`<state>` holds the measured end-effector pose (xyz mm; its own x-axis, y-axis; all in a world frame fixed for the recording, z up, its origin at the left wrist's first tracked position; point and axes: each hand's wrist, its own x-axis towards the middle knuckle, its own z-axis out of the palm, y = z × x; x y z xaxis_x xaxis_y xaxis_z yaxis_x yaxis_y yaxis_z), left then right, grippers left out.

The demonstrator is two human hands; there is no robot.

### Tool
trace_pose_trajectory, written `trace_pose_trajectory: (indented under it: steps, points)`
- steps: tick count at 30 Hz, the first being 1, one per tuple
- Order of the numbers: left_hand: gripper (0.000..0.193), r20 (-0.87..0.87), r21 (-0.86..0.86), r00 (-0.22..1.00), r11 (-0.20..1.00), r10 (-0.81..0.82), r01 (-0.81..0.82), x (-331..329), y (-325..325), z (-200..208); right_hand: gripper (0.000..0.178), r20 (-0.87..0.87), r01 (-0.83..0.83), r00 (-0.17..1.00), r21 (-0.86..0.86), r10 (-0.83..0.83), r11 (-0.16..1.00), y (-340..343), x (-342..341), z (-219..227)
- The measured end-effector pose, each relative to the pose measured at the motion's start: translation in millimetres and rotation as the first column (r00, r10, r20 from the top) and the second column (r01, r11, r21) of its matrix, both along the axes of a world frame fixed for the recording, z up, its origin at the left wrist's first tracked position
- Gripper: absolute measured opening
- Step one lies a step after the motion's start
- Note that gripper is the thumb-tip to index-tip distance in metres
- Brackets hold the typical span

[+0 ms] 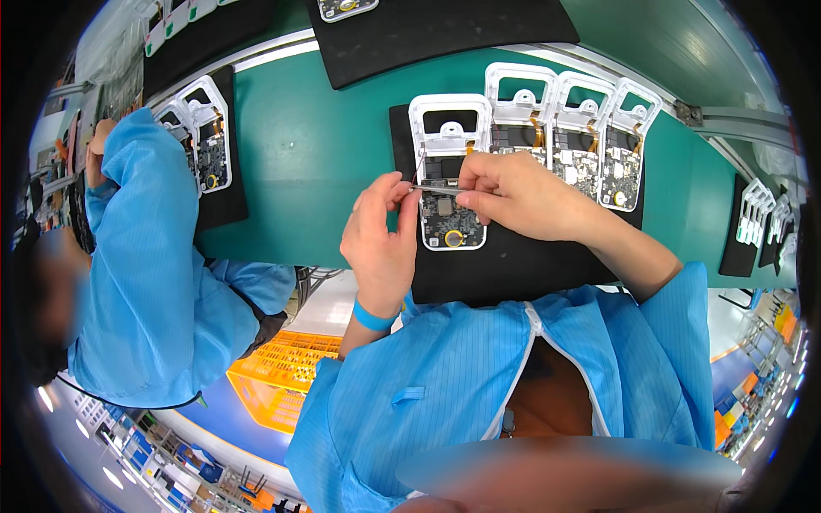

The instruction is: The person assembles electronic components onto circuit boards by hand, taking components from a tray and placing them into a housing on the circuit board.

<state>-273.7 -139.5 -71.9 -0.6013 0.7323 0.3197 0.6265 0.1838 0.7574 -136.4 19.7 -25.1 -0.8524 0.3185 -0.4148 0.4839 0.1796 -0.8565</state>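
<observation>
In front of me lies a white plastic housing (412, 115) with an open handle-like frame at its far end. A dark circuit board (438, 224) with a round yellow-ringed part sits in it. My right hand (530, 198) grips metal tweezers (438, 190), which point left across the board. At the housing's left edge, the thumb and fingers of my left hand (380, 235) are pinched together by the tweezer tips. A thin wire seems to run down to those fingertips; what they hold is too small to make out.
Several similar housings (623, 162) stand side by side to the right on the black mat (530, 265). The mat lies on a green table (299, 171). At left, a co-worker in a blue smock (158, 282) sits by more housings (214, 141). An orange crate (278, 376) is below the table edge.
</observation>
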Motion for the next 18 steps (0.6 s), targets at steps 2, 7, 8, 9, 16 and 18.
trace_pose_trajectory:
  steps: [2,7,8,9,16,18]
  points:
    - [0.034,-0.021,-0.004,1.000,1.000,0.013,-0.013,1,0,0,0.019,-0.003,0.000,1.000,-0.003,0.000,1.000,-1,0,-2]
    - [0.029,0.142,0.020,0.990,1.000,0.003,-0.006,-1,-2,-3,0.015,-0.033,0.024,0.999,-0.012,-0.024,1.000,-2,2,-4]
    - [0.027,0.256,0.045,0.967,0.999,-0.009,-0.002,-2,-2,-4,0.018,-0.028,0.023,0.999,-0.001,-0.023,1.000,-2,1,-2]
    - [0.027,0.256,0.044,0.967,0.999,-0.010,-0.002,-2,-2,-4,0.021,-0.024,0.024,0.999,0.009,-0.024,1.000,-2,1,-1]
    - [0.026,0.804,0.039,0.594,0.999,-0.029,-0.003,-12,-2,9,0.020,-0.031,0.030,0.999,0.066,-0.028,0.997,-4,5,0]
    - [0.026,0.836,0.026,0.548,1.000,-0.028,0.011,-14,-1,9,0.020,-0.053,0.044,0.998,0.075,-0.040,0.996,-5,6,0]
